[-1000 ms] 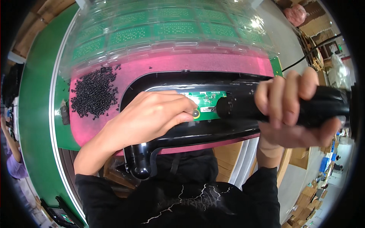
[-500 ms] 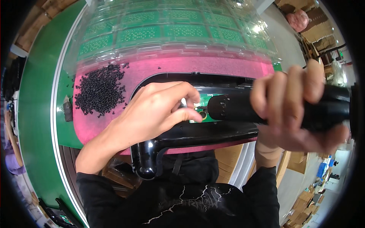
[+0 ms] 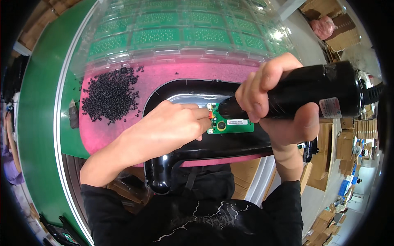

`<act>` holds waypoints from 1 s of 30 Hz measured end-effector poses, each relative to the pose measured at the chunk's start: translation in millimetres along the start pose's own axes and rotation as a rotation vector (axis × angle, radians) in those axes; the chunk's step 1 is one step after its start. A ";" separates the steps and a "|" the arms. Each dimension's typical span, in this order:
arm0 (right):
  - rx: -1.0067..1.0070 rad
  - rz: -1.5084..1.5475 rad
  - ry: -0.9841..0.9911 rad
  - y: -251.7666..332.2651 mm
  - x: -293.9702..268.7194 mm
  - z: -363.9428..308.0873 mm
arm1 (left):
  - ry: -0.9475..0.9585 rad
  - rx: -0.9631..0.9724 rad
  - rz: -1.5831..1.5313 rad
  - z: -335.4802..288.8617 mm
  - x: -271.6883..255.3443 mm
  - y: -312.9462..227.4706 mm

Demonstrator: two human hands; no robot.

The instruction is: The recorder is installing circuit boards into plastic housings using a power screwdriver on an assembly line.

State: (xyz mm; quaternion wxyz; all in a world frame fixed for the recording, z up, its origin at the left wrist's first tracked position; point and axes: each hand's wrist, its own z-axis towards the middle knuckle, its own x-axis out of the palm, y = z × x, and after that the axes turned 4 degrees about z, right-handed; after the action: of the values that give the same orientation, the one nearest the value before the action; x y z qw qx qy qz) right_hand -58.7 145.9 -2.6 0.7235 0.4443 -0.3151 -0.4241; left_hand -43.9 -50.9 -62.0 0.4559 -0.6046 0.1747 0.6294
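A black electric screwdriver (image 3: 314,91) is gripped in my right hand (image 3: 283,108), tilted with its nose over the green circuit board (image 3: 242,128). The tip itself is hidden. The board lies inside a glossy black plastic housing (image 3: 176,152) and carries a round dark part, a white label and a small red-orange part at its left edge. Against that left edge rest the curled, closed fingers of my left hand (image 3: 176,125). What they pinch, if anything, is hidden behind them.
A pile of small black screws (image 3: 110,96) lies left on the pink mat (image 3: 164,78). Clear plastic trays (image 3: 164,51) with green boards stand behind. A dark wrapped stub (image 3: 74,117) sits at the mat's left edge. Cardboard boxes (image 3: 322,156) are at right.
My right hand has brought the screwdriver left and turned it, uncovering more of the board. My left fingers have closed down at the board's left edge, hiding the shiny piece seen between them earlier.
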 end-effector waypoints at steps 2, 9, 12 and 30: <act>-0.001 -0.038 0.014 -2.3 0.1 4.5 | -0.022 -0.007 0.014 -0.1 -0.1 0.6; -0.013 -0.039 0.096 -11.4 0.3 9.5 | -0.084 -0.058 -0.132 -4.1 3.3 5.3; -0.018 -0.031 0.078 -8.7 -1.3 8.1 | -0.051 -0.134 -0.152 -3.7 0.9 3.2; -0.350 0.379 -0.116 38.5 2.2 -25.2 | -0.409 -0.024 -0.692 9.5 -3.7 -1.2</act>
State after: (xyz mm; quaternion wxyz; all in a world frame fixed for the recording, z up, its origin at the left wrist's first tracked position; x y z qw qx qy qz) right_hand -23.9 162.8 22.3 0.8367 0.2201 -0.3554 -0.3537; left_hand -49.2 -44.3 -56.2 0.6593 -0.4952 -0.1407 0.5480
